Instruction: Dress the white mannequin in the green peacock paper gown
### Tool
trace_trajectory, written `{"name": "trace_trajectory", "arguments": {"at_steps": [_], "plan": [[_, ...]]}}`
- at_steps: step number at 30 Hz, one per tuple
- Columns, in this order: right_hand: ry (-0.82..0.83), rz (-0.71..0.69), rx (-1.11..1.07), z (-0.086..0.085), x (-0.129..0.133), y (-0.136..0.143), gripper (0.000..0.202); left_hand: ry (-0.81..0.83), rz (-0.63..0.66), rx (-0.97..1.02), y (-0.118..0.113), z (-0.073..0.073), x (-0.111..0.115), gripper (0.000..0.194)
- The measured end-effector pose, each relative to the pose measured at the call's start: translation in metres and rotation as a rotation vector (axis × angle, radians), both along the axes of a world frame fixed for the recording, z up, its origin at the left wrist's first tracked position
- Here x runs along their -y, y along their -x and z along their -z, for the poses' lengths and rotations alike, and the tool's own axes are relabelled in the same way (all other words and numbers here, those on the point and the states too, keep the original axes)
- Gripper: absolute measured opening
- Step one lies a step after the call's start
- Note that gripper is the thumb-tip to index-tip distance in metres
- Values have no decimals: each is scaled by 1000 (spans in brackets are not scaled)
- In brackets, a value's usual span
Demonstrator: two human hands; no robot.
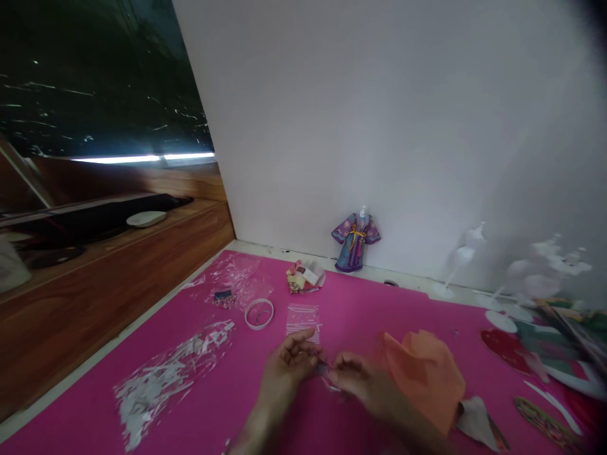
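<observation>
My left hand [294, 359] is closed in a pinch, thumb against the fingers, above the pink mat. Close beside it my right hand [359, 378] is pinched shut too. Between the fingertips runs a thin, blurred strand [325, 363], too small and smeared to name. Just beyond my left fingers lies a sheet of small white beads [303, 316], its near edge partly covered by them. An orange cloth [424, 373] lies crumpled to the right of my right hand.
A roll of white tape [259, 314] and a clear bag of white strips [165, 382] lie left. A small purple robe on a stand [356, 240] leans by the wall. White mini mannequins [467, 253] stand right. Folded patterned fabric [305, 277] lies at the back.
</observation>
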State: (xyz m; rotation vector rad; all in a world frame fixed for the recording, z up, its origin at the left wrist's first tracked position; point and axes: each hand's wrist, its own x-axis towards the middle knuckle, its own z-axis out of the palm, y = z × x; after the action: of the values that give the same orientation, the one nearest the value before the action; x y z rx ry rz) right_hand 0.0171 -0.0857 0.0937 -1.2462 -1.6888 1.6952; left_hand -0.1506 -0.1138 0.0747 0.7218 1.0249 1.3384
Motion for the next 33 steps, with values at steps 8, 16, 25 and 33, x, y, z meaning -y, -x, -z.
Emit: {"name": "trace_trajectory", "arguments": {"at_steps": [8, 16, 25, 33], "plan": [[-9, -170, -25, -4, -4, -19, 6, 194, 399, -20, 2, -2, 10, 43], [-272, -5, 21, -4, -2, -22, 7, 183, 328, -18, -5, 1, 13, 50], [-996, 55, 279, 4, 22, -19, 12, 84, 65, -70, -11, 4, 16, 52], [-963, 86, 324, 10, 17, -15, 16, 118, 6, -183, -24, -4, 17, 43]]}}
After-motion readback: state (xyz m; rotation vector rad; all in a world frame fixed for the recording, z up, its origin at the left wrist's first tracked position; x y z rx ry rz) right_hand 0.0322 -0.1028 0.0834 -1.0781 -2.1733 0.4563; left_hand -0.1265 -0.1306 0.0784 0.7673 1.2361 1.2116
